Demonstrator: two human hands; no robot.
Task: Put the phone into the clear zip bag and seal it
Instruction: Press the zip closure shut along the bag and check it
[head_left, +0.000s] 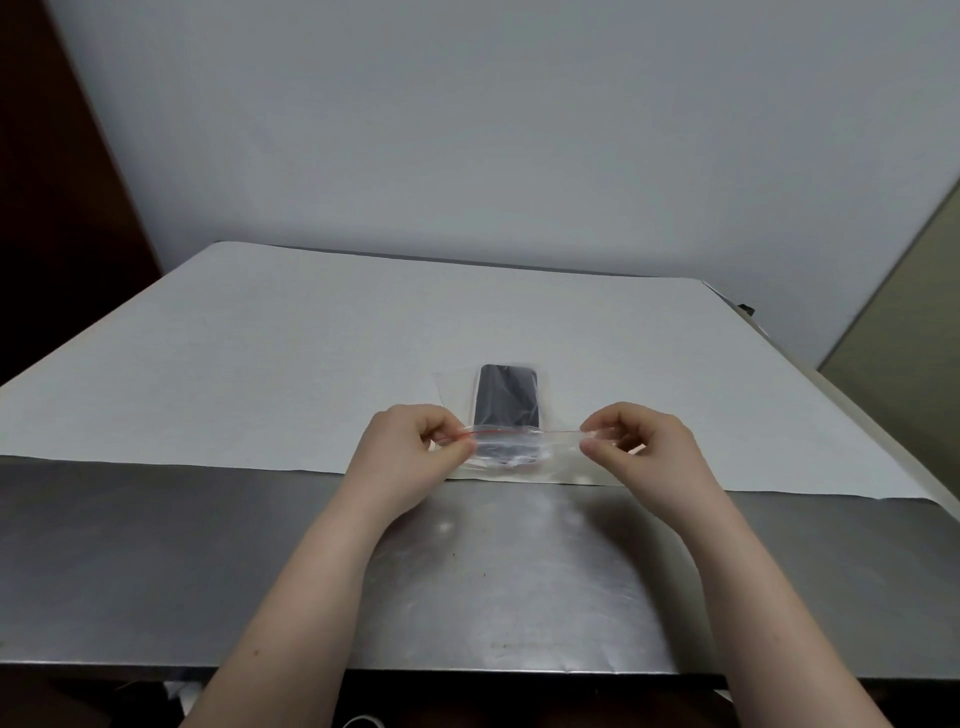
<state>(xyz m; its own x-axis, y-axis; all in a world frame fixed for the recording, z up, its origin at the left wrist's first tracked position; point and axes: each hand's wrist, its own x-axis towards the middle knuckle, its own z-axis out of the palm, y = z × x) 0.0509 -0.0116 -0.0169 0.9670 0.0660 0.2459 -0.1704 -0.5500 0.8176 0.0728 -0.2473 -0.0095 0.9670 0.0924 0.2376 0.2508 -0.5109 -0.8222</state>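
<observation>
The phone (506, 402) lies inside the clear zip bag (519, 452) on the bench (208, 571). My left hand (415, 452) and right hand (639, 447) each pinch an end of the red zip strip (511, 431). If I press unevenly, I reckon a gap stays unsealed.

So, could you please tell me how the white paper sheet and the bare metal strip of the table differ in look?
The white paper sheet is matte and pale; the metal strip is grey, shiny and scuffed. The sheet covers the far part of the table; the strip runs along the near edge. The clear zip bag with the phone lies on the sheet, not on the strip. Both are flat.
</observation>
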